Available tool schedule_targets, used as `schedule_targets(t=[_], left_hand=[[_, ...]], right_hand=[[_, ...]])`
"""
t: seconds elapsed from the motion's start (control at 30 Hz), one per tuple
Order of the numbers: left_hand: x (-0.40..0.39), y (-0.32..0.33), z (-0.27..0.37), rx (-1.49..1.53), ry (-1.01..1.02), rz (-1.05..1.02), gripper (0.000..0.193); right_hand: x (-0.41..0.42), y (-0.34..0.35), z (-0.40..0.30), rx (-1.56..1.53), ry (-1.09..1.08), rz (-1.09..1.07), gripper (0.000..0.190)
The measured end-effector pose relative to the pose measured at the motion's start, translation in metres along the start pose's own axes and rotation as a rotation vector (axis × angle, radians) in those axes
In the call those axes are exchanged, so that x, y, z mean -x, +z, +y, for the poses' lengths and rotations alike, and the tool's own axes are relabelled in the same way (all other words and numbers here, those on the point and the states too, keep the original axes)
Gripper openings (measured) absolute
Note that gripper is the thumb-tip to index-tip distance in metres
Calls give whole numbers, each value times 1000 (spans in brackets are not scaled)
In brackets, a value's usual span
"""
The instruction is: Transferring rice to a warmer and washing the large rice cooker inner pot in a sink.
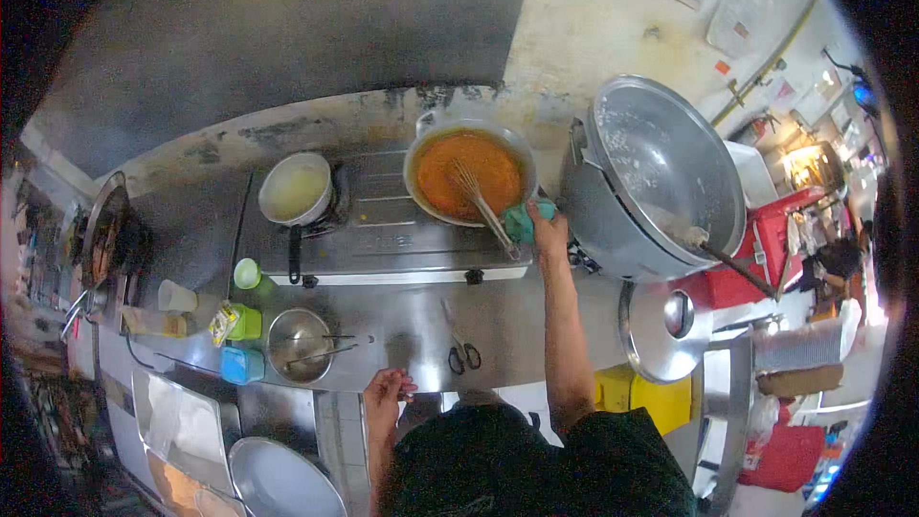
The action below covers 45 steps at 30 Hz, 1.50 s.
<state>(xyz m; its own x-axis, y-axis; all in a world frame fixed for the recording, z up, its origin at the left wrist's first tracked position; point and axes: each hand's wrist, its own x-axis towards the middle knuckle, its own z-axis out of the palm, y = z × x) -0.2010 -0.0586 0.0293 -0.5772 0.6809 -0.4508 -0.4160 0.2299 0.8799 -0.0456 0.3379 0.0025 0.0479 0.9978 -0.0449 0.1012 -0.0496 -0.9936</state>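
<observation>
My right hand [548, 231] grips a folded green cloth [518, 221] against the near right rim of a metal pan [530, 158] on the stove. Orange-brown sauce [438, 165] fills the pan. A wire whisk [470, 183] stands in it, its handle leaning over the rim beside the cloth. Low in the view, my left hand [388, 391] hovers by the counter's front edge, fingers loosely curled with nothing visible in them. Black-handled scissors [463, 357] lie on the steel counter [517, 316] between my arms.
Left on the stove [380, 244] sits a saucepan [294, 190] with pale liquid. A large pot [610, 222] stands at right, bearing a tilted metal basin [668, 158] with a stick-handled tool. Nearer are a pot lid [664, 345], a steel bowl [298, 366] holding utensils and a blue container [243, 366].
</observation>
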Motion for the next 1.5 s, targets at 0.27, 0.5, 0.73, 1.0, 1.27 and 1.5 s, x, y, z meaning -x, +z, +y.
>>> schedule_targets(t=[0.27,0.5,0.73,1.0,1.27,1.5], left_hand=[[8,-23,-11,21,-2,129,20],[7,-19,-6,44,11,89,21],[10,-26,-8,42,41,155,22],[-1,-16,-14,29,-11,74,17],[-12,-44,3,41,161,121,19],[-43,-81,72,-13,188,324,20]], right_hand=[[-18,14,-1,190,-71,99,31],[-99,-10,57,443,-45,187,29],[-64,9,11,308,-30,83,30],[-71,-6,14,144,-165,95,32],[11,-19,1,-232,195,242,58],[157,-75,69,-394,375,479,39]])
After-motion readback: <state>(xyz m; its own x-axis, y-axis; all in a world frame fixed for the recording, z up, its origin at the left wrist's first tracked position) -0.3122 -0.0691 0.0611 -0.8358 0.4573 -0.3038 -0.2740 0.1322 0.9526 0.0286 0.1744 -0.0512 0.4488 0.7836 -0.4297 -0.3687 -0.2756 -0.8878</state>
